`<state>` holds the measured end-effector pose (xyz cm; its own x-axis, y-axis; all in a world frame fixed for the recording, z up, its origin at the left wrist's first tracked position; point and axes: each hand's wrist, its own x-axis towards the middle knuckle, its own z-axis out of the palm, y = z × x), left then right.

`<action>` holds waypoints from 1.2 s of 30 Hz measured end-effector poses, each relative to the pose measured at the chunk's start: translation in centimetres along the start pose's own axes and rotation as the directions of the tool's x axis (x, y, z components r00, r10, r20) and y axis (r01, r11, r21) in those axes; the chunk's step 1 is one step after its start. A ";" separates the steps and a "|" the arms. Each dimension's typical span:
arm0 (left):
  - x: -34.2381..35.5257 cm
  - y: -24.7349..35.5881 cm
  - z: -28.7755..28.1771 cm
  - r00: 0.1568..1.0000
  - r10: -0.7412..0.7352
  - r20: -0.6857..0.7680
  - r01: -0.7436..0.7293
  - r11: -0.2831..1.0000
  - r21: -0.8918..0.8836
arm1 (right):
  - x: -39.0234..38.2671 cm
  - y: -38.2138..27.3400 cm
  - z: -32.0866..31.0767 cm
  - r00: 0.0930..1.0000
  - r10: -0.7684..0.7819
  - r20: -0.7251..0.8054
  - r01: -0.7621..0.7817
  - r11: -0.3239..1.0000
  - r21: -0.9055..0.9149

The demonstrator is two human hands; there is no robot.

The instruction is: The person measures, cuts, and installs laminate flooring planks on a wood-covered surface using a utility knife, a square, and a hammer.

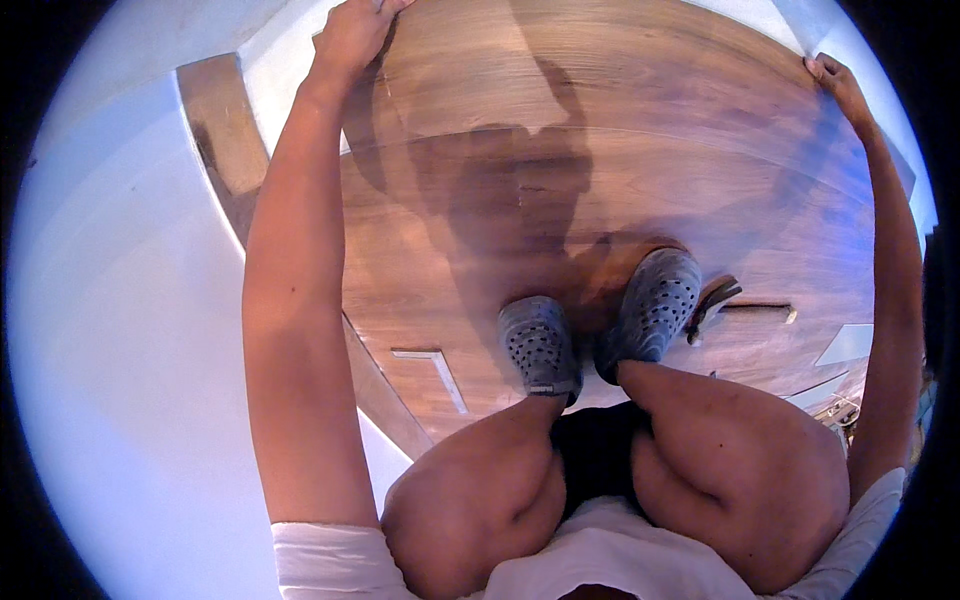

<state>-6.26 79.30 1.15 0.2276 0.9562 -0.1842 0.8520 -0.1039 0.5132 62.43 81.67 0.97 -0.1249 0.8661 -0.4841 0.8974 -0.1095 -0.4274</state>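
Note:
Both my arms reach forward to a wood-look flooring plank point(650, 60) at the top of the head view. My left hand point(355, 35) grips its left end, fingertips partly cut off at the frame's edge. My right hand point(831, 80) is closed on its far right corner. The plank lies along laid boards point(700, 180) of similar brown grain, with my shadow across them. My feet, in grey perforated clogs point(655, 305), stand on the boards below the plank.
An L-shaped metal square point(448, 385) lies left of my feet. A dark tool point(715, 300) with a long handle lies right of them. A white wall point(130, 300) runs along the left, with a narrow brown board point(220, 120) beside it. Pale pieces point(842, 342) lie at the right.

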 end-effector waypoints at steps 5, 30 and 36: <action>0.4 -0.3 0.3 0.993 -0.106 0.045 0.109 0.990 -0.093 | 0.8 -0.8 -0.9 0.999 -0.013 0.032 0.015 0.997 -0.075; -0.5 -5.7 2.6 0.997 -0.071 -0.003 0.071 0.996 -0.059 | 2.6 -6.0 -0.5 0.991 0.113 0.069 -0.110 0.993 -0.045; -0.7 -3.4 1.5 0.996 -0.085 0.015 0.086 0.996 -0.034 | 1.9 -6.0 -0.2 0.997 0.074 0.009 -0.074 0.997 0.032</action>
<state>-8.58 78.61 -1.69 0.1614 0.9573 -0.2400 0.8516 -0.0122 0.5241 56.90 84.06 2.78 -0.0621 0.8509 -0.5216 0.8902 -0.1891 -0.4145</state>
